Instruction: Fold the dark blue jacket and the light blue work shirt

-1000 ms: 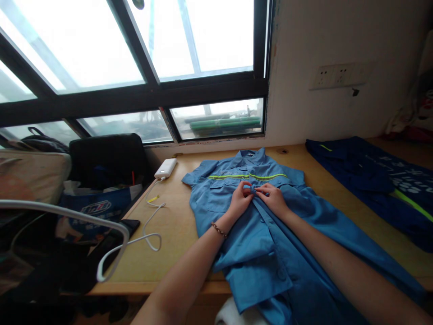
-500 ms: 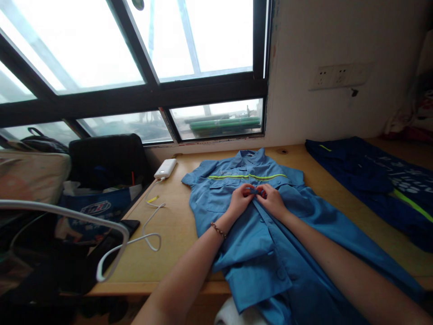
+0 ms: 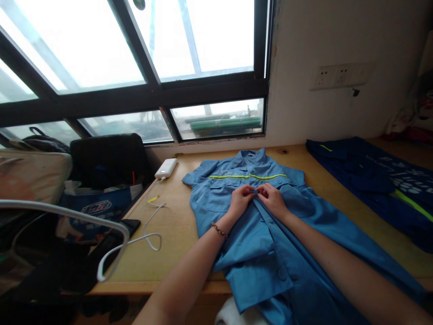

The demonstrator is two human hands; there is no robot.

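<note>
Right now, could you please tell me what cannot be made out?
Head view:
The blue shirt: left hand and right hand hide its pinched part.
The white item: cut off by the bottom edge, partly hidden by the blue shirt.
The dark blue garment: cut off by the right edge; white print too blurred to read.

Bright, whitish daylight is pouring through a wide, dark-framed glass window that is filling the far left of the room, with green, tube-shaped objects showing outside behind its lower right pane. A plain, off-white painted wall is standing at the far right, dimming toward its right end and carrying a white, rectangular plastic socket panel. Below, a yellowish-brown, flat-topped wooden table is stretching from near to far, while a black, square-backed chair is standing beyond its left edge.
</note>
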